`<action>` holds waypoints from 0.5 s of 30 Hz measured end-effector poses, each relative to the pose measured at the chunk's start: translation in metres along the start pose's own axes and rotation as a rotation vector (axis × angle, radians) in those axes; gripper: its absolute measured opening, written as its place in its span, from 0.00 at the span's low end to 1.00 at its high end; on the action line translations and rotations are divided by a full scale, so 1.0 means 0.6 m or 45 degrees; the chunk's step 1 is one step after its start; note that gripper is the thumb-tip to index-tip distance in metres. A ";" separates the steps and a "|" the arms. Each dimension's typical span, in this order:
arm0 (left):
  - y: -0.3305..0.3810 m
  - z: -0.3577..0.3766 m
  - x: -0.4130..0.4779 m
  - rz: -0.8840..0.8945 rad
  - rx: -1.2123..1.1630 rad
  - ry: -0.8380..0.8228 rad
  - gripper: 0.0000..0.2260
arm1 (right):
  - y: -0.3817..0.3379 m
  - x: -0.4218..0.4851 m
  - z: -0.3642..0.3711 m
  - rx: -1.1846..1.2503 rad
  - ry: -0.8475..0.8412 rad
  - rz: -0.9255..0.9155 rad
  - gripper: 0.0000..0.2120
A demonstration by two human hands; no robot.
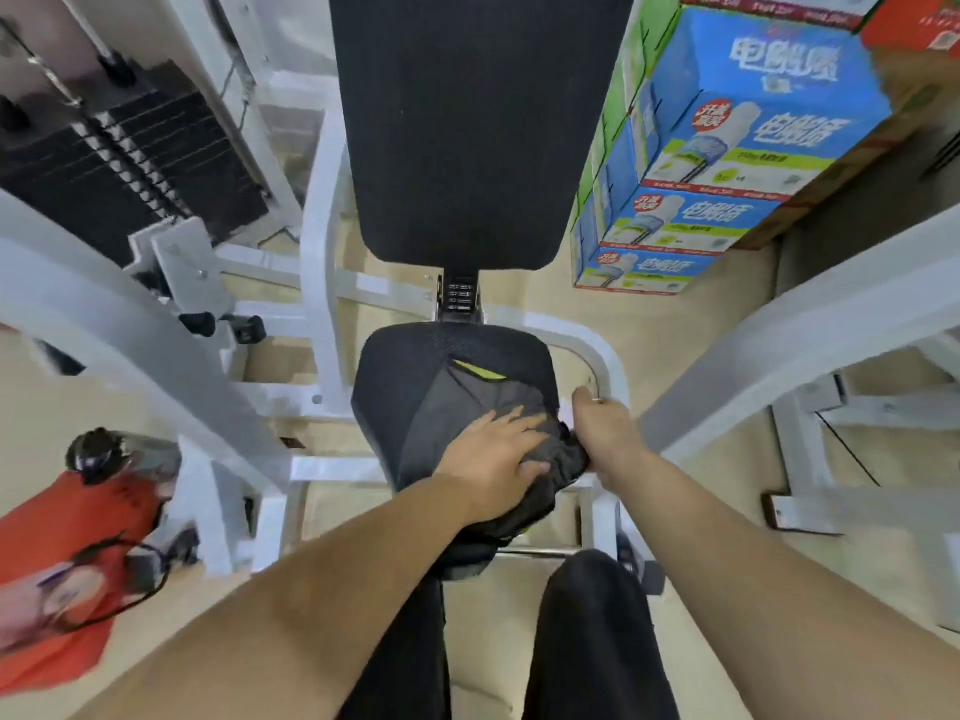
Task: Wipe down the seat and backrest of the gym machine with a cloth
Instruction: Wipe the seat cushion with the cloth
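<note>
White gym machine frame (322,210) fills the view, weight stack (130,153) at upper left, floor (545,304) tan underneath. Black backrest (467,122) stands tall at top centre, upright behind the seat, joined to it by a black bracket. Stack of blue and green boxes (737,148) at upper right just beside the backrest, printed with white Chinese characters and a bottle picture; text too blurred to read for sure. Red bag (78,553) at lower left with a black cable over it, dark bottle (98,454) just above it. Black seat (415,366) in the centre below the backrest. Dark grey cloth (488,402) lies on the seat's right front part, a yellow-green strip showing at its top edge, bunched end hanging over the front right edge. Left hand (493,459) pressed flat on the cloth, fingers (514,423) spread apart and extended, palm down, not gripping. Right hand (605,433) at the seat's right edge, touching the bunched cloth end; its fingers curl under and are mostly hidden, so cannot tell if they clamp the cloth. Black trouser legs (587,641) at the bottom.
</note>
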State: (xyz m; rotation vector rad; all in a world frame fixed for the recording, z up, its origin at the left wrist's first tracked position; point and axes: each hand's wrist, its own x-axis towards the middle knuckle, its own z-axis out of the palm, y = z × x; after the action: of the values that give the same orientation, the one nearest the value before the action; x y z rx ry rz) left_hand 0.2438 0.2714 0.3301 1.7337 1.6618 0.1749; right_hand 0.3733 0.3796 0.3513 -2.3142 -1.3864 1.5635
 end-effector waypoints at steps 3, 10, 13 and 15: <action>0.053 -0.031 -0.080 -0.286 -0.362 0.130 0.16 | 0.003 -0.115 -0.020 0.322 -0.213 0.280 0.19; 0.180 -0.264 -0.173 -0.189 -0.713 0.410 0.22 | -0.137 -0.345 -0.113 0.904 -0.574 0.063 0.28; 0.239 -0.357 -0.203 -0.032 -0.885 0.348 0.37 | -0.207 -0.407 -0.163 0.898 -0.737 -0.150 0.19; 0.281 -0.434 -0.222 -0.075 -1.095 0.327 0.42 | -0.255 -0.428 -0.205 0.850 -0.760 -0.274 0.19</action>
State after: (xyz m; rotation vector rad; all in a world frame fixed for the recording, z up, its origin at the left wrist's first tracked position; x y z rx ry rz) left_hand 0.2160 0.2672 0.6665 1.0274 1.4732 0.9625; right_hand 0.3409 0.3524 0.6716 -1.3340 -0.8999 2.2821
